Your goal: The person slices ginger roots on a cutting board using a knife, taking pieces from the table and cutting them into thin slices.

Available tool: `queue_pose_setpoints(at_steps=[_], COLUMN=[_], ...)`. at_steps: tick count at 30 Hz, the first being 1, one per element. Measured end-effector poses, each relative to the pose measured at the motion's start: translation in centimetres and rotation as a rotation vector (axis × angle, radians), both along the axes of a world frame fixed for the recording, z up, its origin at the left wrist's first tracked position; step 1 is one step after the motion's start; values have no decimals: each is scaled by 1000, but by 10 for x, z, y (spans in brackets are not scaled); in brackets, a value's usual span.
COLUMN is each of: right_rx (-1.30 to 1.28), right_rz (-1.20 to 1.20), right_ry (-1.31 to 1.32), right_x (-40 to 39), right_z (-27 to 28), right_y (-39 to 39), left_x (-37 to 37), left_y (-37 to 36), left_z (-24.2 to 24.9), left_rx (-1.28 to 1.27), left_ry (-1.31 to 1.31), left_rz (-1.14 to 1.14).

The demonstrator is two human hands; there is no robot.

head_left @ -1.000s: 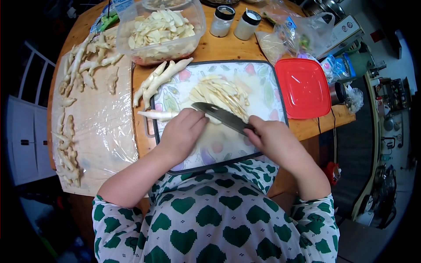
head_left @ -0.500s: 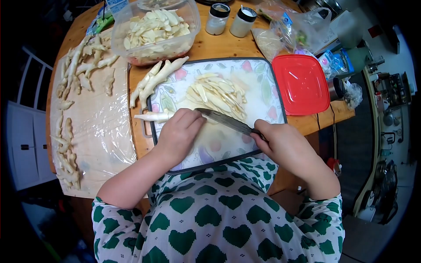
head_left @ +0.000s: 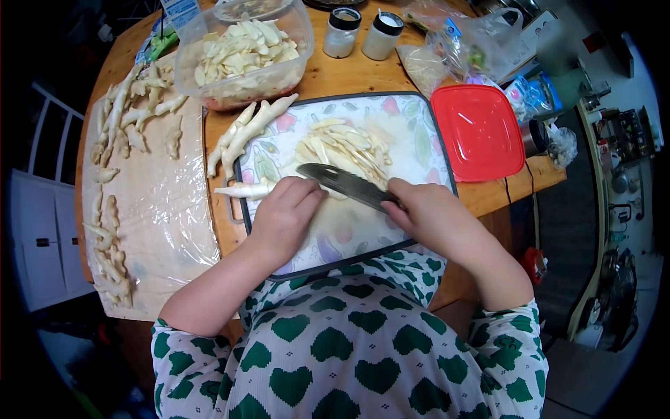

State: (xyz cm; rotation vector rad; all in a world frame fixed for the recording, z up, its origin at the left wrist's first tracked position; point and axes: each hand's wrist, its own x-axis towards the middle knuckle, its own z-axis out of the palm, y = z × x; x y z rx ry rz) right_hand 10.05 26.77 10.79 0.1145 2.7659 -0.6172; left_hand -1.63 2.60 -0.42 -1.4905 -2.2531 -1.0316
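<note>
On a floral cutting board (head_left: 363, 234) with a dark rim, my left hand (head_left: 287, 213) is closed on a pale ginger-like root (head_left: 244, 189), whose pointed end sticks out to the left. My right hand (head_left: 419, 206) grips the handle of a dark-bladed knife (head_left: 345, 184). The blade points left, its front part beside my left fingertips. Behind the blade lies a pile of pale slices (head_left: 342, 145). Another branched root (head_left: 251, 129) rests across the board's upper left corner.
A clear tub of slices (head_left: 241, 87) stands behind the board, near two black-lidded jars (head_left: 342, 33). To the right lies a red lid (head_left: 478, 133), with plastic bags (head_left: 481, 45) beyond. More roots (head_left: 108, 244) lie on plastic sheeting (head_left: 164, 202) at left.
My right hand has moved left and slightly up, bringing the knife farther left with more of its blade face showing. My left hand keeps its hold on the root.
</note>
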Motion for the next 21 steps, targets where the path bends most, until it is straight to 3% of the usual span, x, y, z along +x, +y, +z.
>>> queue_pose_setpoints(at_steps=[3,21], right_rx=[-38,-3], right_rz=[-73,23], right_ry=[17,-22], right_x=[8,14], right_z=[8,37], right_y=[10,-4], left_x=[0,1], left_y=[0,2], left_z=[3,0], left_rx=[-8,8], left_ry=[-24,-35], left_rz=[-10,12])
